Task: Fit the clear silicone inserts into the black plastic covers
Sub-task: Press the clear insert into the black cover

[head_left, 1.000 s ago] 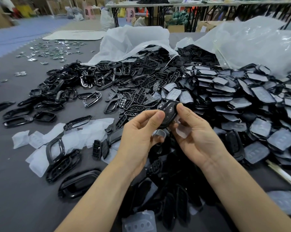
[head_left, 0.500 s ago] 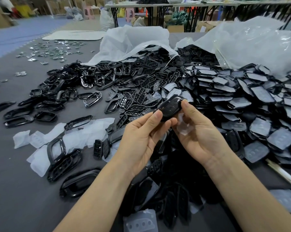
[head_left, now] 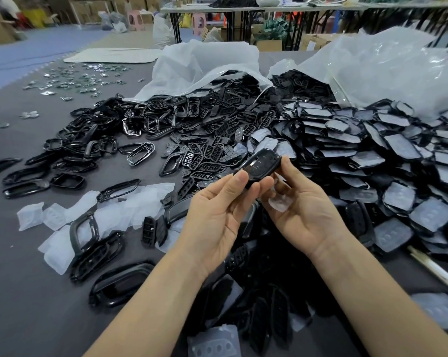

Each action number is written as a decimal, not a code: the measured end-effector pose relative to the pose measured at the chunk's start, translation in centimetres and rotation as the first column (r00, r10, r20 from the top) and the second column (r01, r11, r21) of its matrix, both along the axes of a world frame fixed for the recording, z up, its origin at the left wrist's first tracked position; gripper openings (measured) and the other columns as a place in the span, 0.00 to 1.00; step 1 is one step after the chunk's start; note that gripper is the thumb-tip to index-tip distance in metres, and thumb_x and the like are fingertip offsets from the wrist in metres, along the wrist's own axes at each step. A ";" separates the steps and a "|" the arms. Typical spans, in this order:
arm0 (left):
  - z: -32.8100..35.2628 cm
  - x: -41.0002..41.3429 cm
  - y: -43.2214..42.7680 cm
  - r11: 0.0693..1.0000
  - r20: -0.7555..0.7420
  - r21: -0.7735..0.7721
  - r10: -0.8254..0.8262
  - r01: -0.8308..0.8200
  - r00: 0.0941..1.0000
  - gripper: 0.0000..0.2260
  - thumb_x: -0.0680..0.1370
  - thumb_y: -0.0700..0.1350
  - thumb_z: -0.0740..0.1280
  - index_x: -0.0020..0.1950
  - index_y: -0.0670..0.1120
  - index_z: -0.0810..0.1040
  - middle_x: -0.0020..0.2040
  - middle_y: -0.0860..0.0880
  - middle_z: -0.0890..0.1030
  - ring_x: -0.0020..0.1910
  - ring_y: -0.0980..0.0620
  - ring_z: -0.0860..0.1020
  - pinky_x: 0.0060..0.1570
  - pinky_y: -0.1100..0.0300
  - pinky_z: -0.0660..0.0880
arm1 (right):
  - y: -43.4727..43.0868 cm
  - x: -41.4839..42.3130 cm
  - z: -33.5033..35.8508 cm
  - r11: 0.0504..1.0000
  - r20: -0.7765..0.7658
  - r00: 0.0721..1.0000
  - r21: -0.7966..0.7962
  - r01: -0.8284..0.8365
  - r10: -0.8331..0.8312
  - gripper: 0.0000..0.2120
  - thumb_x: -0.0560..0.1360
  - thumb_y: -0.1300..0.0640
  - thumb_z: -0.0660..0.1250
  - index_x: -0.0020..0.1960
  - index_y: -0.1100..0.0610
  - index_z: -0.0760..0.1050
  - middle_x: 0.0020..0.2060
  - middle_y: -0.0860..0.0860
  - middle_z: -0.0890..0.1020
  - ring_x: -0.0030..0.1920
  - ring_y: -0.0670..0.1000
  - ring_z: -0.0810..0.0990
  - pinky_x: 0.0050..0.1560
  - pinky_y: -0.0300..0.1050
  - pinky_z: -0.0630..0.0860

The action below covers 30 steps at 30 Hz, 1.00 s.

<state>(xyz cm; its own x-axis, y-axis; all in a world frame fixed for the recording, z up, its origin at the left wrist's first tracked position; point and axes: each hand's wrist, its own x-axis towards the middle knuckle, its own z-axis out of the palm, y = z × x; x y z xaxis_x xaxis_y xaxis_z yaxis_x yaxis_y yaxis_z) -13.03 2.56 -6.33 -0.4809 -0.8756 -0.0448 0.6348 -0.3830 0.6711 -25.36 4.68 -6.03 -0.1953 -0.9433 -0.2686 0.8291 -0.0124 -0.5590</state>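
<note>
Both hands hold one glossy black plastic cover (head_left: 261,165) above the table's middle. My left hand (head_left: 217,215) pinches its lower left end between thumb and fingers. My right hand (head_left: 301,210) grips its upper right end with the thumb, and a clear silicone insert (head_left: 279,203) lies against that hand's fingers below the cover. Loose clear inserts (head_left: 114,215) lie spread at the left among black frames. Right of my hands lies a large heap of black covers with inserts in them (head_left: 387,173).
Black frames and button plates (head_left: 192,140) are piled at the centre back, spilling from two clear plastic bags (head_left: 207,65). More black parts (head_left: 264,318) lie under my forearms. Small metal pieces (head_left: 71,81) are scattered far left on the grey table (head_left: 24,318).
The two hands have lifted the black cover a little higher and further away, and tilted it so its glossy face shows more. The clear insert stays in my right hand.
</note>
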 end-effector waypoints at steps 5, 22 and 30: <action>-0.6 0.1 0.1 0.904 0.304 -0.421 0.218 -0.074 0.928 0.09 0.69 0.44 0.71 0.47 0.43 0.85 0.43 0.42 0.85 0.44 0.49 0.83 0.49 0.62 0.77 | -0.1 -0.4 -0.1 1.000 -0.025 1.000 0.012 -0.008 0.008 0.09 0.66 0.57 0.69 0.38 0.64 0.80 0.36 0.55 0.80 0.30 0.47 0.78 0.33 0.36 0.79; -1.3 0.3 0.4 0.602 0.515 -0.794 0.594 0.083 0.618 0.14 0.72 0.48 0.74 0.57 0.53 0.82 0.56 0.51 0.83 0.49 0.58 0.83 0.52 0.65 0.78 | 0.5 -1.4 0.1 0.990 -0.696 0.712 -0.139 0.000 -0.098 0.17 0.74 0.76 0.59 0.51 0.60 0.79 0.44 0.55 0.85 0.46 0.53 0.83 0.53 0.48 0.78; -0.8 0.0 0.5 0.890 0.519 -0.449 0.185 0.082 0.835 0.20 0.79 0.35 0.63 0.67 0.56 0.71 0.35 0.53 0.83 0.37 0.50 0.84 0.39 0.57 0.81 | 0.9 -1.2 0.1 0.970 -0.816 0.567 -0.216 -0.113 -0.115 0.17 0.74 0.75 0.61 0.53 0.58 0.80 0.47 0.54 0.86 0.47 0.47 0.83 0.45 0.37 0.78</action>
<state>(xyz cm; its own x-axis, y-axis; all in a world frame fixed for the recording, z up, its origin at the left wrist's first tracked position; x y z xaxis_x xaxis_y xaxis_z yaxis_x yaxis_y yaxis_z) -12.99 3.08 -7.16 -0.4484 -0.8868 0.1116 0.1331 0.0572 0.9894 -26.53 5.55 -5.91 -0.2232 -0.9499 0.2188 0.0149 -0.2278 -0.9736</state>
